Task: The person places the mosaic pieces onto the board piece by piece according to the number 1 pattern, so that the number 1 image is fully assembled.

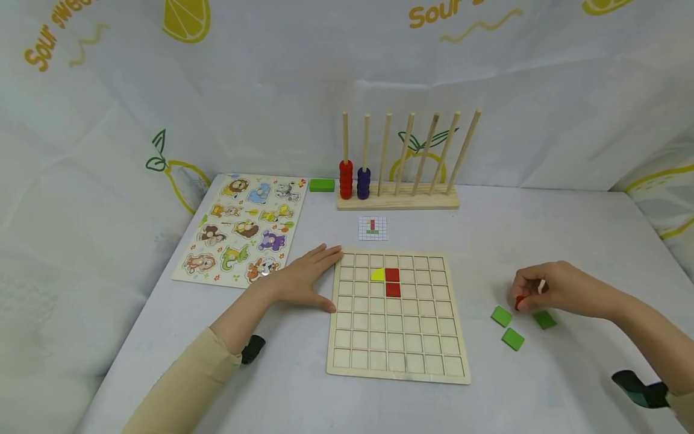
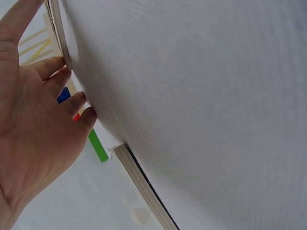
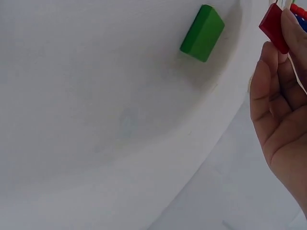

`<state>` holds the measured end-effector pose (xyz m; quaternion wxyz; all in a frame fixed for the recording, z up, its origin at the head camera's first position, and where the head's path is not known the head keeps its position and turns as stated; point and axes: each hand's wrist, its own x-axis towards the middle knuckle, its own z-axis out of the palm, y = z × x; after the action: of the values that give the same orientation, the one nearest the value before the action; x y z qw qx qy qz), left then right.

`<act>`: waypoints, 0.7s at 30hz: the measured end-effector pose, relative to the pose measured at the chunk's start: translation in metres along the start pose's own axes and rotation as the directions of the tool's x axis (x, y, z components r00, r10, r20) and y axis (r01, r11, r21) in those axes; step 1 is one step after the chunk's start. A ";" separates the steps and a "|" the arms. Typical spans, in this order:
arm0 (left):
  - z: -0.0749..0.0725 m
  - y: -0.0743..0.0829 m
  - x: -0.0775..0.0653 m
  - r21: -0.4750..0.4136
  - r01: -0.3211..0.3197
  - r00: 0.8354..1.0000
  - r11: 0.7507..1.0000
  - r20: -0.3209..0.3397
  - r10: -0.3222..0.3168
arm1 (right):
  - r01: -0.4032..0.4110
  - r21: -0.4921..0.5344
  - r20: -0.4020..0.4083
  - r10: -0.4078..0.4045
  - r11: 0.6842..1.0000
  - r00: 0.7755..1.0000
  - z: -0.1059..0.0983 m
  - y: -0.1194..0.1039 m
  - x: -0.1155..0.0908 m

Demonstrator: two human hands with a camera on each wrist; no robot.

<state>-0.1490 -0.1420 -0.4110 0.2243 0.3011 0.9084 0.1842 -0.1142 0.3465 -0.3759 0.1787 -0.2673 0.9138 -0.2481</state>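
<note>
Right hand (image 1: 564, 292) pinches red tile (image 1: 520, 302) beside green tiles (image 1: 512, 339), right of grid board (image 1: 396, 343). Left hand (image 1: 300, 280), thumb spread wide, touches board's left edge. Light pinch best, tile edges exposed; brace board gently.

Citrus-patterned white cloth backdrop (image 1: 271, 102) behind a white tabletop (image 1: 564, 229)

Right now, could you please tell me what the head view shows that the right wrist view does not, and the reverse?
Head only: the left hand, the animal puzzle and the small card. Right wrist only: the broad face of the red tile and the palm of the right hand. Both: that hand pinching the tile, a green tile, red beads and blue beads.
</note>
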 end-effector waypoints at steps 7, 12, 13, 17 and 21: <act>0.001 -0.001 0.001 0.007 -0.008 1.000 1.000 -0.003 0.008 | -0.015 0.043 -0.018 0.016 0.999 1.000 -0.002 -0.014 0.011; 0.002 -0.002 0.002 0.006 -0.012 1.000 1.000 -0.004 0.012 | -0.006 0.023 -0.032 0.006 1.000 0.999 0.001 -0.025 0.021; 0.002 -0.002 0.002 0.006 -0.012 1.000 1.000 -0.004 0.012 | -0.007 0.020 -0.034 0.007 1.000 0.999 0.002 -0.027 0.023; 0.001 -0.001 0.001 0.004 -0.011 1.000 1.000 -0.003 0.011 | -0.008 0.037 -0.030 0.009 0.999 0.999 0.006 -0.036 0.032; 0.000 0.000 0.000 -0.001 -0.012 1.000 1.000 -0.003 0.012 | 0.006 0.044 -0.032 -0.005 0.999 0.999 0.011 -0.044 0.042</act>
<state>-0.1487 -0.1421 -0.4105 0.2219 0.3061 0.9068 0.1865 -0.1250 0.2857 -0.3694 0.1694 -0.2619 0.9101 -0.2729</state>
